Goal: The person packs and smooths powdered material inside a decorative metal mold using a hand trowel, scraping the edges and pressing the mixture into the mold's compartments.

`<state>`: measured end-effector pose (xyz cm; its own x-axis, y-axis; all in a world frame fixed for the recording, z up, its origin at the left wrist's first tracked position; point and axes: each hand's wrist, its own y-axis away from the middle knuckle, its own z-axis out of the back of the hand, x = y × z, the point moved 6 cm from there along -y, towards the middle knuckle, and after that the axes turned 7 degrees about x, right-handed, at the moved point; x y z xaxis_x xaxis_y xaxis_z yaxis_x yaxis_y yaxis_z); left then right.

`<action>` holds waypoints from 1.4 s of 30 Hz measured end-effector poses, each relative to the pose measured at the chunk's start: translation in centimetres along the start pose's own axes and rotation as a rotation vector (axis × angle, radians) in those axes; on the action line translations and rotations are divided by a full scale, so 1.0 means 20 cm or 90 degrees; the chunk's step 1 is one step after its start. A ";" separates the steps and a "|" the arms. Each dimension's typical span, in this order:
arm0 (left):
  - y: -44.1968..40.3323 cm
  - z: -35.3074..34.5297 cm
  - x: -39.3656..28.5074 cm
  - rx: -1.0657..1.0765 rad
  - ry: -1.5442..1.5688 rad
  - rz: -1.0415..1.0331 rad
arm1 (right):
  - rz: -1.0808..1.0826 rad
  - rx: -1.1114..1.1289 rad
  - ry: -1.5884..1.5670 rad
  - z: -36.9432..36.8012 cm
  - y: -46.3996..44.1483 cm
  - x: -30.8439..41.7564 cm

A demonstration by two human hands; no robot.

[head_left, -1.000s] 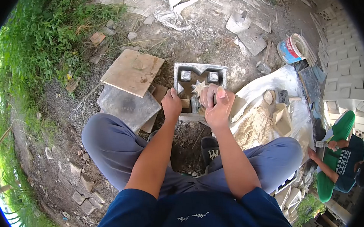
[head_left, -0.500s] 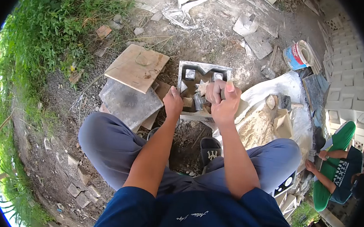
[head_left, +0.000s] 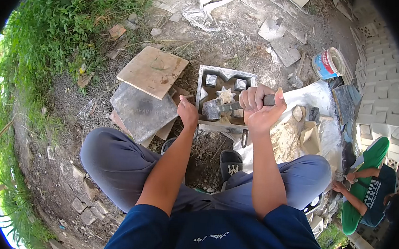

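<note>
My right hand [head_left: 261, 108] is wrapped around the dark handle of a trowel [head_left: 231, 107]. Its flat metal blade reaches left into a square metal mold [head_left: 228, 73], over the lower-left part. Inside the mold are a star-shaped centre piece [head_left: 226, 95] and square blocks near the corners, with sandy material between them. Against the mold's left side is my left hand [head_left: 188, 113], thumb raised and the other fingers curled. What those fingers grip, if anything, is hidden. A metal loop handle [head_left: 244, 139] hangs from the mold's near side.
Left of the mold lie a wooden board [head_left: 153, 71] and a grey slab [head_left: 142, 112]. On the right, a white sheet [head_left: 310, 93] bears a sand pile [head_left: 284, 137]. A paint bucket [head_left: 326, 64] stands beyond. Another person [head_left: 373, 192] works at far right.
My right hand has moved right and slightly up, turning so the trowel lies flatter. The blade has shifted left, and more of the star piece shows. My left hand stays beside the mold.
</note>
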<state>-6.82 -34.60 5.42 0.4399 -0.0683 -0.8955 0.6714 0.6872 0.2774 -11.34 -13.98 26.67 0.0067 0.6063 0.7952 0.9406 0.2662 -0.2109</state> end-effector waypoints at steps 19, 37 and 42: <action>0.01 -0.02 -0.06 0.038 -0.064 -0.032 | 0.032 0.059 -0.010 0.04 -0.02 0.10; 0.02 -0.03 -0.10 0.116 -0.111 0.013 | 0.049 0.062 0.154 -0.05 0.00 0.07; 0.00 -0.04 -0.07 0.109 -0.150 -0.018 | 0.034 0.106 0.268 -0.12 -0.03 -0.02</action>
<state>-7.83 -33.95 6.37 0.5324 -0.2664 -0.8035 0.7678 0.5517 0.3258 -11.17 -16.13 27.79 0.2240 0.2739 0.9353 0.8679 0.3805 -0.3193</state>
